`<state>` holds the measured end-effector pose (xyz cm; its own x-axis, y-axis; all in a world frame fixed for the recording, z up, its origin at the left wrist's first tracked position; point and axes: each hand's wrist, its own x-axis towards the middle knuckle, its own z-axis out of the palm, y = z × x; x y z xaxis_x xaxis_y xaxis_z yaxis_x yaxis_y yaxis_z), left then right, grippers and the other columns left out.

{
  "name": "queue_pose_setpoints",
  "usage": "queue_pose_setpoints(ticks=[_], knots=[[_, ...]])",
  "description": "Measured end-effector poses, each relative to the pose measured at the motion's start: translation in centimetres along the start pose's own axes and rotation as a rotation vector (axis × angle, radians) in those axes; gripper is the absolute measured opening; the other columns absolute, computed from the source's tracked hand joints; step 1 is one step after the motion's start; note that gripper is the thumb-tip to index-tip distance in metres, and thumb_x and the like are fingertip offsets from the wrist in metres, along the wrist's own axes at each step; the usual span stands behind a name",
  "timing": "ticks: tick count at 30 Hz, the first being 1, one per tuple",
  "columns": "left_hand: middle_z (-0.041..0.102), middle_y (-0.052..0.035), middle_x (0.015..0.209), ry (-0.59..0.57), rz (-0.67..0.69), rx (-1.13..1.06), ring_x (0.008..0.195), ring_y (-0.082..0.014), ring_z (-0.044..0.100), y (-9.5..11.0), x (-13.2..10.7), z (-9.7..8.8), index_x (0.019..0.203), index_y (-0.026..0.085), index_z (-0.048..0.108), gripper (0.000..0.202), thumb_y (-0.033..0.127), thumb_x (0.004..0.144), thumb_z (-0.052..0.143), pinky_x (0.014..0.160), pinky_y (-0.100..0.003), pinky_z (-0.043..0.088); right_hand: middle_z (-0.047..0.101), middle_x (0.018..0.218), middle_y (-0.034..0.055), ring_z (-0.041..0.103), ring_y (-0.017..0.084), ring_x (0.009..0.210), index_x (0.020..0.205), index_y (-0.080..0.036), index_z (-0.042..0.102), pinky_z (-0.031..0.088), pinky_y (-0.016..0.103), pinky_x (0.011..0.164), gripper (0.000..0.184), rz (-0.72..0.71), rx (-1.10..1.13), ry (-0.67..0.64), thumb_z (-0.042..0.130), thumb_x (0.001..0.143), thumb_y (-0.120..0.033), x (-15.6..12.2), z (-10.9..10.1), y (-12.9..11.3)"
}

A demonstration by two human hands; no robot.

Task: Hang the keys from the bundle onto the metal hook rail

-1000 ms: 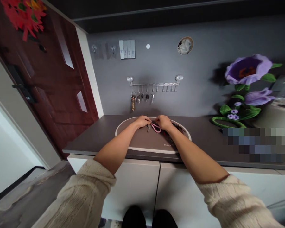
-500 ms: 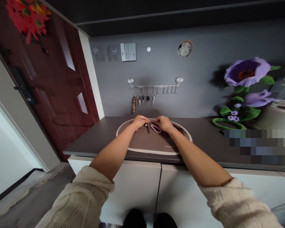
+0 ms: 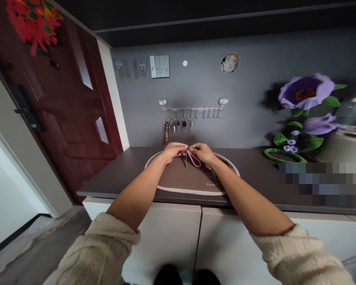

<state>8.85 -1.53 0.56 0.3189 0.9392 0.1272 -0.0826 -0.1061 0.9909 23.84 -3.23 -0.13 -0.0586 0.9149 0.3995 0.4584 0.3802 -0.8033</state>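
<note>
My left hand and my right hand meet above a brown oval mat with a cream rim. Between the fingertips sits a small metal key ring. My left fingers pinch it, and a slim metal key hangs below. My right fingers hold the end of a pink loop strap, and the join to the ring is partly hidden. Beside my right wrist, a dark tangled keychain lies on the mat.
The mat lies on a dark grey counter above white cabinet doors. A wall rail holds several hanging keys. A reddish-brown door stands to the left, and a pale appliance sits at the right.
My hands have drawn closer together, and the key now hangs from the ring instead of lying low on the mat. The pink loop has narrowed. The view has shifted slightly.
</note>
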Motion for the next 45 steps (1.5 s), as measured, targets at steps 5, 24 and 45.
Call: queue_pose_setpoints(ticks=[5,24,45], knots=[[0.061,-0.0026,0.065,-0.012,0.006,-0.068,0.055,-0.0052,0.05,0.2,-0.1,0.0,0.076,0.014,0.066,0.022,0.024,0.057,0.067,0.055,-0.019,0.035,0.057,0.059,-0.0008,0.045,0.006,0.05,0.068,-0.013,0.058,0.035,0.019,0.052,0.013,0.05,0.271,-0.039,0.055,0.064,-0.025,-0.4,0.1,-0.7],[0.063,-0.0061,0.077,-0.066,0.072,-0.288,0.067,-0.009,0.054,-0.1,0.6,0.1,0.079,0.013,0.066,0.025,0.022,0.056,0.069,0.065,-0.022,0.041,0.058,0.059,0.0005,0.047,0.007,0.051,0.065,-0.013,0.058,0.035,0.022,0.054,0.024,0.086,0.516,0.022,0.066,0.053,-0.033,-0.5,0.1,-1.3],[0.055,-0.0014,0.068,0.118,0.054,-0.2,0.051,-0.0037,0.047,-0.5,0.3,0.9,0.078,0.015,0.064,0.027,0.029,0.055,0.066,0.047,-0.017,0.032,0.061,0.059,0.0025,0.049,0.008,0.046,0.068,-0.014,0.056,0.04,0.02,0.048,0.015,0.066,0.578,0.249,0.058,0.062,-0.027,1.4,-2.2,-3.0]])
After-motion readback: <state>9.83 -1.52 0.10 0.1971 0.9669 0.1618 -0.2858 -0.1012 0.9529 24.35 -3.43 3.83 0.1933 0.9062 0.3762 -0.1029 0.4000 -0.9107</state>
